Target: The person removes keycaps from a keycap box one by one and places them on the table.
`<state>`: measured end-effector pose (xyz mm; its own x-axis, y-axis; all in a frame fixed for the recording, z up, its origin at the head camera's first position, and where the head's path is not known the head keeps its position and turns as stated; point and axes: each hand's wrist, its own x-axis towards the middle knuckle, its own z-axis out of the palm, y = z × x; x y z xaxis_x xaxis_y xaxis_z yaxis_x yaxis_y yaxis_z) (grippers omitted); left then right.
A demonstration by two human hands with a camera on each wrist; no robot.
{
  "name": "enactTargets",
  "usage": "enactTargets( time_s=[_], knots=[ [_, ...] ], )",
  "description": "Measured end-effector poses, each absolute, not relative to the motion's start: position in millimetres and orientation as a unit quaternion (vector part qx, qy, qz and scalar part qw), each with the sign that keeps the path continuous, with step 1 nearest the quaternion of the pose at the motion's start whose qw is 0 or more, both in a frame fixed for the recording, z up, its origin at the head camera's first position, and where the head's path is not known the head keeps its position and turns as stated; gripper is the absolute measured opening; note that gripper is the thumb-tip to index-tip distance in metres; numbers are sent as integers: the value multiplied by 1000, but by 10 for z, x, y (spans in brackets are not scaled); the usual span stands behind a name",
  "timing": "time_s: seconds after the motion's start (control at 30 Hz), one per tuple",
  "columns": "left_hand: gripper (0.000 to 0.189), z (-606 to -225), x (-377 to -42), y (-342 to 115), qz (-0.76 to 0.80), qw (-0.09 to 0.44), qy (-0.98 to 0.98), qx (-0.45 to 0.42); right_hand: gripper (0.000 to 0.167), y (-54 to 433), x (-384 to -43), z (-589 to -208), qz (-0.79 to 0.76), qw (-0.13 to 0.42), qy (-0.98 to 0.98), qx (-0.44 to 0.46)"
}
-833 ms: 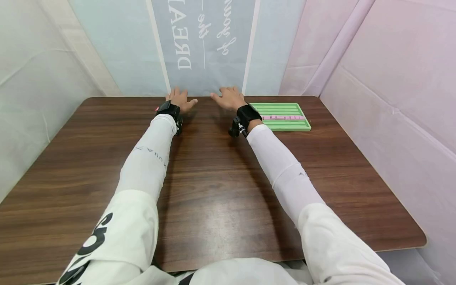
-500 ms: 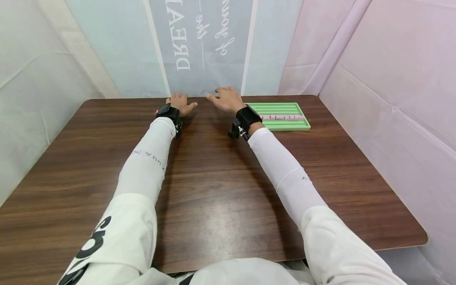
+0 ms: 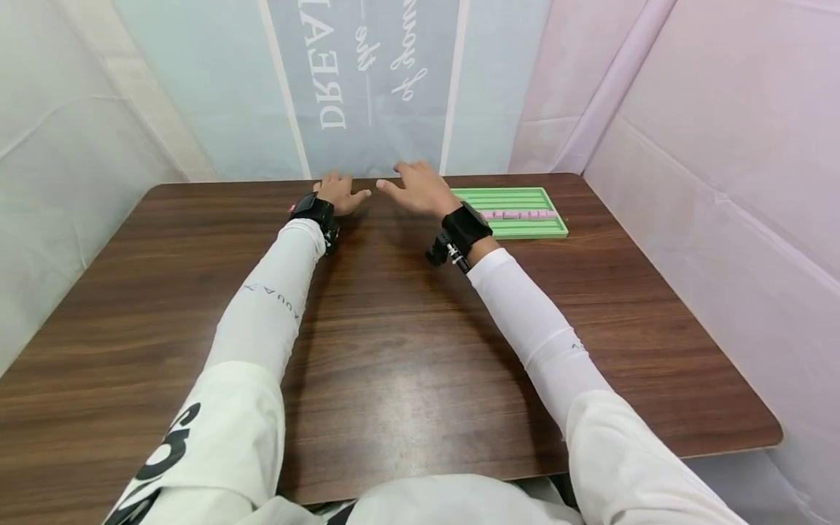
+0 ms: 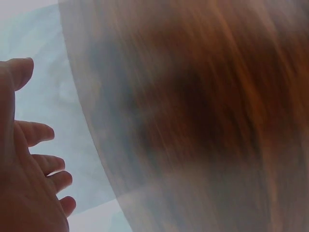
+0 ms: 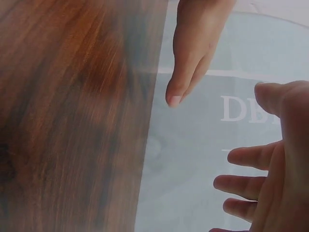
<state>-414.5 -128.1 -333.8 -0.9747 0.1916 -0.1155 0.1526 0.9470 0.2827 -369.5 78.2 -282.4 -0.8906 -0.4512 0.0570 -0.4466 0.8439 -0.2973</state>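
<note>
Both hands reach forward over the far edge of the brown wooden table (image 3: 394,321). My left hand (image 3: 337,194) has its fingers spread and holds nothing; in the left wrist view its palm and fingers (image 4: 46,164) show bare. To its right, my right hand (image 3: 420,191) is likewise spread, thumb pointing inward, with nothing in it. The right wrist view shows the left hand (image 5: 195,48) across from the right hand's extended fingers (image 5: 246,186). Nearest the right hand lies a light green ridged tray (image 3: 525,230), partly behind the wrist, with a row of small pink blocks (image 3: 518,214) in it.
A blue-grey printed curtain (image 3: 374,138) hangs right behind the table's far edge. White fabric walls (image 3: 735,160) stand at left and right. Each wrist carries a black camera band (image 3: 464,227).
My right hand has shifted slightly left and its forearm has swung a little right. The left hand has moved slightly right. The whole view has drifted a little; the tray stays put.
</note>
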Motion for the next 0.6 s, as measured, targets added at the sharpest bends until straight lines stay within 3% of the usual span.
enactTargets(
  time_s=[0.6],
  knots=[
    [71, -3411, -4127, -1002, 134, 80, 980, 124, 58, 996, -3430, -2913, -167, -21, 950, -265]
  ],
)
